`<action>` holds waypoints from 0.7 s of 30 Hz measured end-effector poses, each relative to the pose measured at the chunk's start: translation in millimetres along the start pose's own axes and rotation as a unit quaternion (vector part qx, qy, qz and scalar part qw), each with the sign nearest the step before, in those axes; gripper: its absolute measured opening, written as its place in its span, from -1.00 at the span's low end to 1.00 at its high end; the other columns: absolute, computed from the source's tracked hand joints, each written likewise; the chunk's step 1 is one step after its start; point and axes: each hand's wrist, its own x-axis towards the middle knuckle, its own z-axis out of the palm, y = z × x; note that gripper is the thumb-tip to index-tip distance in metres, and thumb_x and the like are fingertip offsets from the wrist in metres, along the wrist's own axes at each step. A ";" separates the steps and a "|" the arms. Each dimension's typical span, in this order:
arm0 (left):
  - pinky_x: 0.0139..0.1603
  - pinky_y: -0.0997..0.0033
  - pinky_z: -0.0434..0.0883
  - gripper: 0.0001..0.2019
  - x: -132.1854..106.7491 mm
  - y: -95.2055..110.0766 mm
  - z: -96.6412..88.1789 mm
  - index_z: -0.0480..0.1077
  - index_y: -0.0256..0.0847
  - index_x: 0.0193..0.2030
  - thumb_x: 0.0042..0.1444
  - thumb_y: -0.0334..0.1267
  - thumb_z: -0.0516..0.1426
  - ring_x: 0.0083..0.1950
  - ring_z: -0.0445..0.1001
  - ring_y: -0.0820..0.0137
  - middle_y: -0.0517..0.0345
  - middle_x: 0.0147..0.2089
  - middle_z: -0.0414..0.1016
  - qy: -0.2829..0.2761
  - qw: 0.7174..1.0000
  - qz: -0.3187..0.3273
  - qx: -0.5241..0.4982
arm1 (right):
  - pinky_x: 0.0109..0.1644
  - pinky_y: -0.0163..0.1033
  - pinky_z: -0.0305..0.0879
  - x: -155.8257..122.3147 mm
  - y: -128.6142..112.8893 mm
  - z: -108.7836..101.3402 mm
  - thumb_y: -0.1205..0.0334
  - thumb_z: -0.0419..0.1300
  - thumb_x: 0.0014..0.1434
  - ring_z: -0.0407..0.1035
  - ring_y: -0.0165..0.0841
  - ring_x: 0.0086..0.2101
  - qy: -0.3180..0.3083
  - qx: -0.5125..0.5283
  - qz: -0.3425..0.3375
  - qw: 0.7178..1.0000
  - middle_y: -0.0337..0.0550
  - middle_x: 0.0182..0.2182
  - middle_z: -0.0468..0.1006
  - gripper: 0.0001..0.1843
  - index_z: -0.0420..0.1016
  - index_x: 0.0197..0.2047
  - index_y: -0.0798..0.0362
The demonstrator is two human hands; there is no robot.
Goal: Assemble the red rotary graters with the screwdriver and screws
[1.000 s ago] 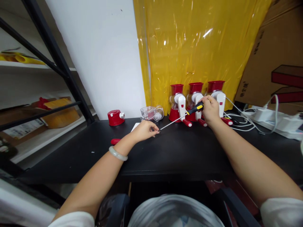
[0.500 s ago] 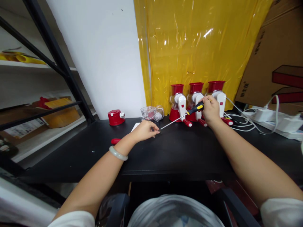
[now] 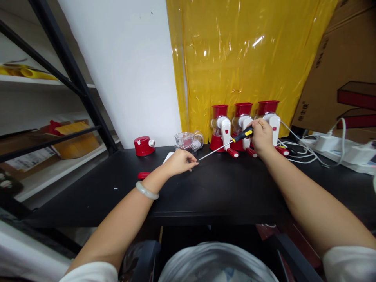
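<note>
Behind both hands, clear cup [image 3: 184,140] contents unclear.

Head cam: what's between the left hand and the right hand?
The screwdriver spans the gap: right hand grips its black-and-yellow handle, the left hand pinches at the shaft's tip. Bare black table lies below it.

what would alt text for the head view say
A person's right hand grips a black-and-yellow screwdriver whose tip meets the pinched fingers of the left hand above a black table. Three red-and-white grinders stand behind, against yellow plastic sheeting.
</note>
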 end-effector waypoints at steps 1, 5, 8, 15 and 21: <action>-0.41 0.51 0.45 -0.85 -0.1 0.3 -0.2 0.57 -0.31 -0.32 0.11 -0.24 0.27 -0.50 0.59 0.41 0.11 -0.48 0.60 -0.001 1.000 -0.001 0.001 | -0.67 -0.27 0.09 0.1 0.1 -0.1 0.01 0.18 0.18 0.19 -0.41 -0.66 0.001 -0.001 0.000 1.000 -0.26 -0.61 0.33 -0.70 0.33 -0.50 -0.03; -0.37 0.47 0.45 -0.84 -0.2 1.4 -1.4 0.57 -0.30 -0.33 0.12 -0.23 0.26 -0.49 0.59 0.41 0.11 -0.48 0.60 -0.002 1.000 0.001 0.013 | -0.67 -0.26 0.10 0.9 0.2 -0.8 0.00 0.19 0.18 0.20 -0.41 -0.66 0.002 -0.002 -0.004 1.000 -0.25 -0.61 0.34 -0.69 0.33 -0.50 -0.03; -0.34 0.45 0.46 -0.83 -0.3 2.8 -2.4 0.58 -0.30 -0.32 0.13 -0.22 0.24 -0.47 0.59 0.38 0.09 -0.48 0.61 -0.008 1.000 -0.002 0.020 | -0.68 -0.26 0.10 1.4 0.4 -1.0 0.03 0.19 0.17 0.19 -0.41 -0.67 0.003 0.004 -0.001 1.000 -0.23 -0.60 0.35 -0.71 0.34 -0.50 -0.03; -0.33 0.43 0.46 -0.82 -0.7 3.9 -2.5 0.58 -0.29 -0.31 0.14 -0.20 0.24 -0.45 0.60 0.36 0.08 -0.49 0.61 -0.008 1.000 -0.009 0.021 | -0.68 -0.26 0.10 0.5 2.8 -0.9 0.04 0.19 0.17 0.19 -0.41 -0.68 -0.005 0.006 -0.001 1.000 -0.25 -0.61 0.34 -0.72 0.33 -0.49 -0.03; -0.34 0.45 0.44 -0.83 -1.0 3.5 -2.0 0.59 -0.28 -0.32 0.13 -0.21 0.24 -0.46 0.60 0.36 0.10 -0.51 0.60 -0.007 0.999 -0.006 0.040 | -0.64 -0.27 0.16 -0.5 1.5 -0.1 0.03 0.17 0.18 0.22 -0.41 -0.64 -0.008 -0.004 -0.012 1.000 -0.26 -0.61 0.32 -0.72 0.34 -0.49 -0.03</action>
